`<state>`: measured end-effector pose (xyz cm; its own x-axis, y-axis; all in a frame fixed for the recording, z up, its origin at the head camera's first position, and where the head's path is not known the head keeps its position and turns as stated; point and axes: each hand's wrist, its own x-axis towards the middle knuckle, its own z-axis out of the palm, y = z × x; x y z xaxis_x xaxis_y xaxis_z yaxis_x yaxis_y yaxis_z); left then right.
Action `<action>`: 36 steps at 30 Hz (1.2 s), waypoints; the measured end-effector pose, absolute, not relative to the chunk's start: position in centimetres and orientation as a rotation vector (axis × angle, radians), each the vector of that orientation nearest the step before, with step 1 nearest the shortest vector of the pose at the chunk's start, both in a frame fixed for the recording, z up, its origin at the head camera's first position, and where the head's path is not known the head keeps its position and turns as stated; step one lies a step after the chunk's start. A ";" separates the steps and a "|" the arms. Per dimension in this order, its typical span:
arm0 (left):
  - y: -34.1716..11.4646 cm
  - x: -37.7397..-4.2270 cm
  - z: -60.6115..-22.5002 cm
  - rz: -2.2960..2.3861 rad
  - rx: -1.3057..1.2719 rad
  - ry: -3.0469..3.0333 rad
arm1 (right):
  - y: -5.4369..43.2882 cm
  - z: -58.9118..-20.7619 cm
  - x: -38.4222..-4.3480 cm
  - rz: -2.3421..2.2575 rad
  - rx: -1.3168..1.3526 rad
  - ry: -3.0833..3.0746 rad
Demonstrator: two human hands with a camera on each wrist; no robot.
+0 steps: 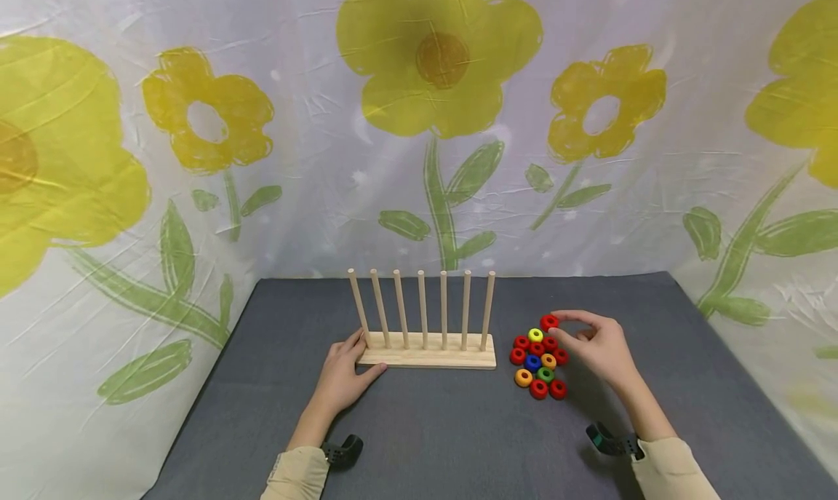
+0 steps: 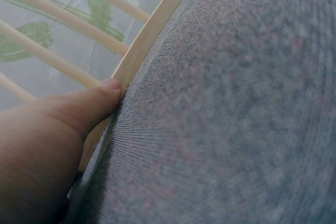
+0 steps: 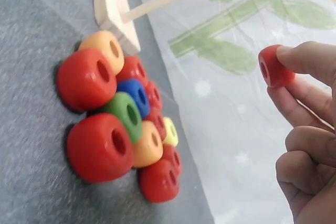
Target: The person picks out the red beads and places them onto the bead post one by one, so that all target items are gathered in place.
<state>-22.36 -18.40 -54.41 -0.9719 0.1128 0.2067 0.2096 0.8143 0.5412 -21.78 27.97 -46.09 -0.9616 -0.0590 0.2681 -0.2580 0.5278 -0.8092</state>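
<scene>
A wooden stand (image 1: 428, 358) with a row of upright pegs (image 1: 422, 311) sits on the table. At its left end my left hand (image 1: 343, 376) grips the base, with the thumb (image 2: 100, 100) along the front edge and the other fingers partly hidden behind. My right hand (image 1: 605, 351) pinches a red bead (image 3: 275, 66) between thumb and fingers, held up off the cloth. Just below and to the left lies a cluster of round beads with holes: several red ones (image 1: 558, 389), a blue bead (image 1: 533, 362), a green bead (image 1: 545, 374), orange ones (image 1: 523, 378) and a yellow bead (image 1: 535, 335).
Dark grey cloth (image 1: 445, 442) covers the table under everything. A pale curtain with yellow flowers (image 1: 308, 194) hangs behind the far edge and along the sides. Each wrist wears a black band, such as the right wristband (image 1: 612, 440).
</scene>
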 end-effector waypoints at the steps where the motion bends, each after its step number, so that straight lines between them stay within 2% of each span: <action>1: -18.4 -22.4 -54.4 -0.876 -0.253 -2.834 | 27.8 -46.0 -21.8 1.412 0.271 -2.555; 36: -18.3 -22.4 -54.5 -0.876 -0.256 -2.827 | 25.0 -42.9 -22.7 1.418 0.365 -2.455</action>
